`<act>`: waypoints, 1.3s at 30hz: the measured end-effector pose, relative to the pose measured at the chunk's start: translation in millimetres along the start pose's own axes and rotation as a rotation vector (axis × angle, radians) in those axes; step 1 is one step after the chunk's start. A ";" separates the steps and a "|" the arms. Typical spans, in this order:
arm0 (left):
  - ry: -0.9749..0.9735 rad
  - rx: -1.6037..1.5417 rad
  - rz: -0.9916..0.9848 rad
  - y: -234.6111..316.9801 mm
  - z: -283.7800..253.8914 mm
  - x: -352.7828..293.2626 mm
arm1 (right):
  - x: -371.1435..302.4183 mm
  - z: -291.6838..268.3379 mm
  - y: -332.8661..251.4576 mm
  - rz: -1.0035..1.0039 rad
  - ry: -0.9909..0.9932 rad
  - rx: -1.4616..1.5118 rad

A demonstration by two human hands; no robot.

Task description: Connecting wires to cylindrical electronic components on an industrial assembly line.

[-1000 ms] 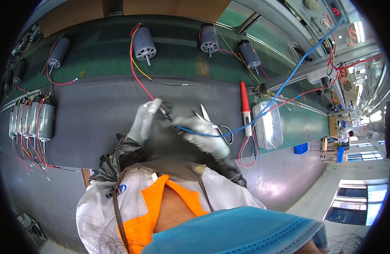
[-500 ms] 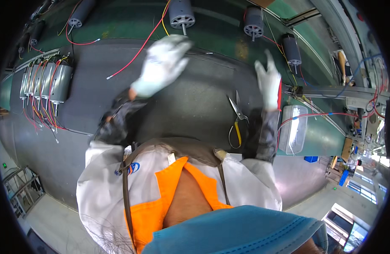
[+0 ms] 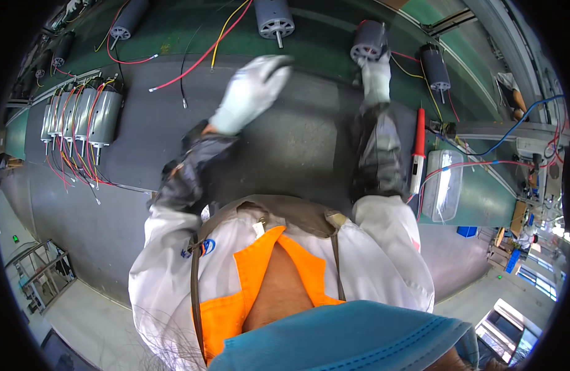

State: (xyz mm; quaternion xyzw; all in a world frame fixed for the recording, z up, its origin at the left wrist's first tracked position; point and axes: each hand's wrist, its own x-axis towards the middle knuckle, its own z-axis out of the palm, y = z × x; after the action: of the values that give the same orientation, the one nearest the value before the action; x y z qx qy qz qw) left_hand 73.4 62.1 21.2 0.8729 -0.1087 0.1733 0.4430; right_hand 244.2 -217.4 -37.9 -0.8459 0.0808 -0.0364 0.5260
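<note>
My right hand [image 3: 376, 77], in a white glove, reaches to the far right and has its fingers on the shaft end of a dark grey motor [image 3: 369, 38]. Its grip is partly hidden, but the fingers close around the motor's lower edge. Over the middle of the dark mat, my gloved left hand [image 3: 251, 89] is raised with nothing in it, its fingers bent and slightly apart from the thumb. Just beyond it stands another grey motor [image 3: 275, 21] with its shaft toward me. Its red wire [image 3: 201, 65] and yellow wire [image 3: 218, 46] trail onto the mat [image 3: 291, 136].
Several silver motors [image 3: 105, 117] with coloured wires line up at left. Further dark motors [image 3: 434, 68] stand on the green strip. A red-and-white handheld tool [image 3: 419, 142] lies right of my forearm, beside a clear plastic box [image 3: 442, 185]. A blue cable [image 3: 520, 120] crosses at right.
My right hand has moved away from me and onto the grey motor, which now tilts. The scissors with a yellow handle have gone out of sight near my right forearm. The red-and-white tool is uncovered.
</note>
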 end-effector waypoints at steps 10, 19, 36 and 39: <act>-0.284 0.244 0.194 -0.1 102.3 2.2 | -314.9 -36.7 -22.2 0.384 0.046 0.705; -0.597 0.083 0.543 -21.1 93.3 17.9 | -358.1 -45.9 37.0 0.218 -0.469 0.750; -0.568 0.798 0.588 7.7 -43.3 -32.6 | 70.7 -158.1 30.6 -0.808 -0.038 -1.365; -0.545 0.696 0.480 1.7 -46.0 -66.1 | 138.8 -126.2 15.7 -0.630 -0.137 -1.246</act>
State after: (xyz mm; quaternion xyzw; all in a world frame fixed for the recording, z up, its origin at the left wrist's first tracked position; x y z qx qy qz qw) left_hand 2.8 100.8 21.4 0.9328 -0.3539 0.0622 0.0287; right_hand 360.7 -360.0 0.9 -0.9733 -0.1958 -0.0807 -0.0884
